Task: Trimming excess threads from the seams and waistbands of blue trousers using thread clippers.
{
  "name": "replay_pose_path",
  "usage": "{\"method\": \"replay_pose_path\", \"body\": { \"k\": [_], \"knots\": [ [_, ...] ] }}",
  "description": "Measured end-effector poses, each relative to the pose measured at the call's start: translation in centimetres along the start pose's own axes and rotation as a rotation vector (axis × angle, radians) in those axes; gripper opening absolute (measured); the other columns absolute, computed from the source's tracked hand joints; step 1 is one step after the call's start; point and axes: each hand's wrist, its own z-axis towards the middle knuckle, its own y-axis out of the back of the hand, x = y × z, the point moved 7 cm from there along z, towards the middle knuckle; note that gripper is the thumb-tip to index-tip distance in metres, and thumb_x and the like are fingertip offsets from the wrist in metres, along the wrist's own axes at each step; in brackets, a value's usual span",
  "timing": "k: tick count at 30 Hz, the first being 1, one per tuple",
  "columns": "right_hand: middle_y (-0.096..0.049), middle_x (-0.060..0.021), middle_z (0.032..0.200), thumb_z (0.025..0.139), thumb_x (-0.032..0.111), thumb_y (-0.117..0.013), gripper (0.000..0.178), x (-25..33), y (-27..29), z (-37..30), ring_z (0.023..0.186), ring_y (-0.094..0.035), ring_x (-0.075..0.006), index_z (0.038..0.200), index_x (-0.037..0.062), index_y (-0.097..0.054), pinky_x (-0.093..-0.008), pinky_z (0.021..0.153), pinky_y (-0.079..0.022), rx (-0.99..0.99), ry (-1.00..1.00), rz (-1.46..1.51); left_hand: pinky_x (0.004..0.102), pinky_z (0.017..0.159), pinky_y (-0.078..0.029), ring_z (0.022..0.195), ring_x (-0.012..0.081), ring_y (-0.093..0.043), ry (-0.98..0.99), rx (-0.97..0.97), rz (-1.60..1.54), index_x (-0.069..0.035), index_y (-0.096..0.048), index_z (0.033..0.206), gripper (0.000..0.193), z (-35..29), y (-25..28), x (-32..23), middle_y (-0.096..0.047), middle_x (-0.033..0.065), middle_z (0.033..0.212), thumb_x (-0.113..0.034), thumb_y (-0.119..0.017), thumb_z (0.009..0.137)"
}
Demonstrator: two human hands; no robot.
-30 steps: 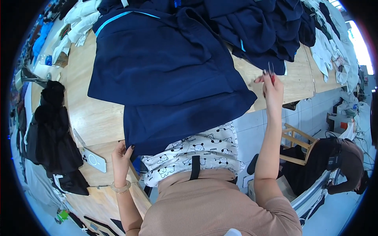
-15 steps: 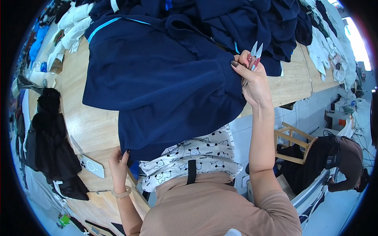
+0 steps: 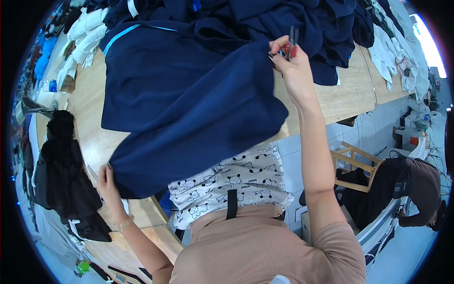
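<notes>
Spreading the navy garment: the cloth stretched slantwise between two hands, from the far right to the near left, partly over the tabletop and partly over the wearer's lap.
Left hand: thumb and fingers pinched the near left corner of the cloth; a light hold right at the edge seemed best, since a fistful would have creased the panel.
Right hand: fingers curled around red-handled snips, while the thumb side appeared to pinch the upper right edge of the garment.
Snip blades: they pointed up and away from the pinched edge, blurred, so whether they stood apart could not be told; good handling meant leaving them turned clear of fabric and fingers.
Lower panel: it ran fairly smooth along the line between the hands and sagged toward the right; an even, gentle pull from both ends looked likely to flatten it without distorting the weave.
Upper layer: it lay on the tabletop with a light-blue strip at its far left; keeping the layers from dragging on each other probably mattered.
Navy pile: more dark cloth was heaped just behind, near enough to snag or be confused with the piece in hand.
Patterned lap cloth: white with cartoon dogs, it lay beneath the near edge, so lifting that edge slightly would have helped avoid rubbing.
</notes>
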Motion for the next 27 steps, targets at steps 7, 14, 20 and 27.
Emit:
{"method": "replay_pose_path", "body": {
  "k": [7,14,20,27],
  "knots": [
    [-0.065,-0.0036,0.091,0.091,-0.004,-0.044,0.024,-1.2,3.6,-4.9,0.080,-0.059,-0.0098,0.106,-0.0001,-0.063,-0.0240,0.075,-0.047,0.019,-0.218,-0.442,0.0254,0.081,-0.043,0.086,0.0128,-0.050,0.020,0.037,0.117,-0.005,-0.059,0.120,0.031,-0.7,-1.7,3.2,-0.056,0.0040,0.096,-0.011,-0.065,0.090],
    [-0.054,-0.0089,0.122,0.076,-0.007,-0.063,0.040,-0.8,-1.8,-10.3,0.121,-0.045,-0.0301,0.114,0.0026,-0.058,-0.0370,0.095,-0.045,0.312,0.229,-0.850,0.0255,0.076,-0.044,0.083,0.0119,-0.047,0.117,-0.235,0.000,0.000,-0.046,0.121,0.050,-4.7,-1.3,5.0,-0.049,0.0071,0.101,-0.012,-0.075,0.082],
    [-0.057,-0.0023,0.083,0.087,-0.001,-0.059,0.008,-2.5,-0.2,-8.1,0.084,-0.053,-0.0125,0.094,0.0009,-0.055,-0.0241,0.076,-0.044,0.191,-0.148,-0.331,0.0201,0.048,-0.031,0.053,0.0032,-0.042,0.634,0.109,-0.664,-0.003,-0.063,0.090,0.017,-10.0,-7.1,5.7,-0.059,-0.0047,0.071,-0.018,-0.071,0.087],
    [-0.054,0.0029,0.078,0.094,0.009,-0.059,0.009,2.6,0.8,-6.9,0.072,-0.046,-0.0054,0.092,-0.0002,-0.058,-0.0198,0.067,-0.039,0.052,0.098,-0.095,0.0329,0.094,-0.046,0.103,0.0178,-0.060,0.372,-0.057,-0.906,0.000,-0.059,0.116,0.037,-3.4,3.2,2.3,-0.064,0.0106,0.113,-0.028,-0.062,0.093]
  ]
}}
